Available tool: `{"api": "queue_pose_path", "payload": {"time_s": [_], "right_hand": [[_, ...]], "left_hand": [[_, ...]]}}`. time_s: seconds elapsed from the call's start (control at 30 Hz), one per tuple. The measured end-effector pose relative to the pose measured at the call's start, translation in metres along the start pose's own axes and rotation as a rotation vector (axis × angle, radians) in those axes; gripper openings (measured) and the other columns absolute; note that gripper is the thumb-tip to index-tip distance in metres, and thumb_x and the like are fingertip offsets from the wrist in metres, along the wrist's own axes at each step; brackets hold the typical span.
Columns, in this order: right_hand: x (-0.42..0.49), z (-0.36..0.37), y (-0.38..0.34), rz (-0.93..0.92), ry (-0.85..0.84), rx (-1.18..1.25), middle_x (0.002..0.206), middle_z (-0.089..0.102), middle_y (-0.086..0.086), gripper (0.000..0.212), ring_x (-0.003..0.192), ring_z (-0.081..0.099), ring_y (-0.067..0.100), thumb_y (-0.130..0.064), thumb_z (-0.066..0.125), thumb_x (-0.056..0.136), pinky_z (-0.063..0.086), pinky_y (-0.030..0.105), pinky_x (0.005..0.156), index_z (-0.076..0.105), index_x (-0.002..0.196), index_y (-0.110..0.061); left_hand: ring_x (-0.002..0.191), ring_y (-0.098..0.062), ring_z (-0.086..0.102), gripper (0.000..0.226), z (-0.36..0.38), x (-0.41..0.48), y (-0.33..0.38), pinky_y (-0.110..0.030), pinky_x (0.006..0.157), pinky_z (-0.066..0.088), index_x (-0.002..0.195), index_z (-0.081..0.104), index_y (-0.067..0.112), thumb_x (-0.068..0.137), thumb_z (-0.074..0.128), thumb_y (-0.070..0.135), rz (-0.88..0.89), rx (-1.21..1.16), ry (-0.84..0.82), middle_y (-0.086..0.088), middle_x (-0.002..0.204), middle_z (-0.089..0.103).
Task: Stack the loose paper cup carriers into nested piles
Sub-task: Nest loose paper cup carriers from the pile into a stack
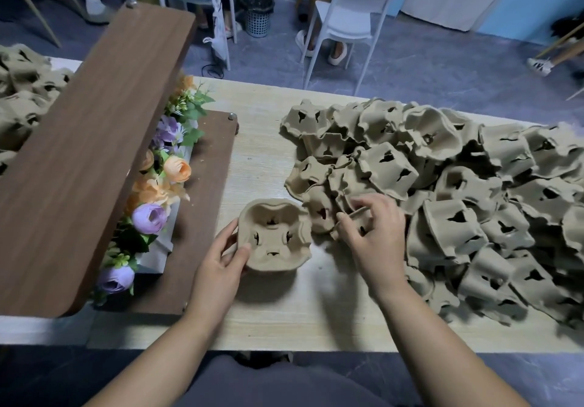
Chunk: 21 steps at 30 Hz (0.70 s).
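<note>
A brown pulp cup carrier (274, 234) sits open side up on the pale wooden table (262, 160), apart from the rest. My left hand (226, 256) grips its left rim, thumb on the near edge. Just to the right, my right hand (373, 232) pinches the rim of another carrier (360, 221) at the near edge of a big loose heap of carriers (458, 191), most lying upside down and overlapping. That heap covers the right half of the table.
A brown wooden shelf unit (94, 141) with artificial flowers (164, 169) under its top board stands at the left. More carriers (22, 97) lie behind it. White chairs (347, 18), seated people's legs and a bin (257, 14) are beyond the table.
</note>
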State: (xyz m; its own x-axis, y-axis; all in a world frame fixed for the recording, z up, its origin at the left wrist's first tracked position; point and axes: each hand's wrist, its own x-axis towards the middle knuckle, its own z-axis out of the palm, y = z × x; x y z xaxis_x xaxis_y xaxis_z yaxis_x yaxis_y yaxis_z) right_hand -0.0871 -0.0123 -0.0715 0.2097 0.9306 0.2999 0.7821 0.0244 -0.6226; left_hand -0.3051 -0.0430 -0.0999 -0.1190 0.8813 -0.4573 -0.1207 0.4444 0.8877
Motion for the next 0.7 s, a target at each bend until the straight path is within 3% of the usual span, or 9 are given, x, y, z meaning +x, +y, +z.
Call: {"api": "queue_pose_path", "payload": {"time_s": [0.1, 0.2, 0.3, 0.47, 0.7], "right_hand": [[0.029, -0.025, 0.030, -0.018, 0.086, -0.200, 0.097, 0.060, 0.010, 0.026, 0.096, 0.053, 0.027, -0.020, 0.078, 0.073, 0.033, 0.026, 0.087, 0.065, 0.092, -0.010], [0.048, -0.032, 0.048, -0.002, -0.009, -0.289, 0.097, 0.057, 0.010, 0.029, 0.095, 0.054, 0.030, -0.022, 0.080, 0.072, 0.036, 0.028, 0.085, 0.065, 0.093, -0.010], [0.058, -0.031, 0.054, -0.023, -0.036, -0.276, 0.091, 0.058, 0.009, 0.022, 0.087, 0.058, 0.029, -0.022, 0.079, 0.074, 0.044, 0.034, 0.078, 0.067, 0.087, -0.009], [0.062, -0.031, 0.062, -0.065, -0.054, -0.271, 0.083, 0.061, 0.005, 0.011, 0.073, 0.058, 0.021, -0.018, 0.074, 0.079, 0.037, 0.020, 0.065, 0.068, 0.078, -0.009], [0.068, -0.060, 0.044, -0.117, 0.173, -0.117, 0.080, 0.058, 0.008, 0.008, 0.072, 0.046, 0.005, -0.012, 0.066, 0.085, 0.034, 0.010, 0.068, 0.062, 0.082, -0.005]], "left_hand": [[0.110, -0.012, 0.064, 0.040, 0.013, 0.005, 0.000, -0.044, 0.101, 0.047, 0.122, 0.053, 0.042, 0.094, 0.059, 0.013, 0.012, 0.026, -0.032, 0.012, 0.119, 0.066], [0.105, -0.005, 0.065, 0.041, 0.022, 0.009, -0.003, -0.045, 0.101, 0.048, 0.122, 0.056, 0.041, 0.093, 0.060, 0.013, 0.015, 0.024, -0.051, 0.026, 0.108, 0.067], [0.102, -0.003, 0.066, 0.041, 0.023, 0.010, -0.004, -0.045, 0.100, 0.049, 0.125, 0.055, 0.040, 0.093, 0.059, 0.013, 0.004, 0.011, -0.035, 0.027, 0.106, 0.067], [0.100, 0.002, 0.064, 0.043, 0.023, 0.009, -0.002, -0.039, 0.096, 0.051, 0.132, 0.052, 0.033, 0.094, 0.057, 0.011, 0.001, 0.008, -0.042, 0.022, 0.111, 0.063], [0.099, 0.002, 0.062, 0.042, 0.024, 0.010, -0.003, -0.029, 0.086, 0.051, 0.128, 0.052, 0.037, 0.095, 0.055, 0.011, 0.004, 0.008, -0.039, 0.021, 0.112, 0.063]]}}
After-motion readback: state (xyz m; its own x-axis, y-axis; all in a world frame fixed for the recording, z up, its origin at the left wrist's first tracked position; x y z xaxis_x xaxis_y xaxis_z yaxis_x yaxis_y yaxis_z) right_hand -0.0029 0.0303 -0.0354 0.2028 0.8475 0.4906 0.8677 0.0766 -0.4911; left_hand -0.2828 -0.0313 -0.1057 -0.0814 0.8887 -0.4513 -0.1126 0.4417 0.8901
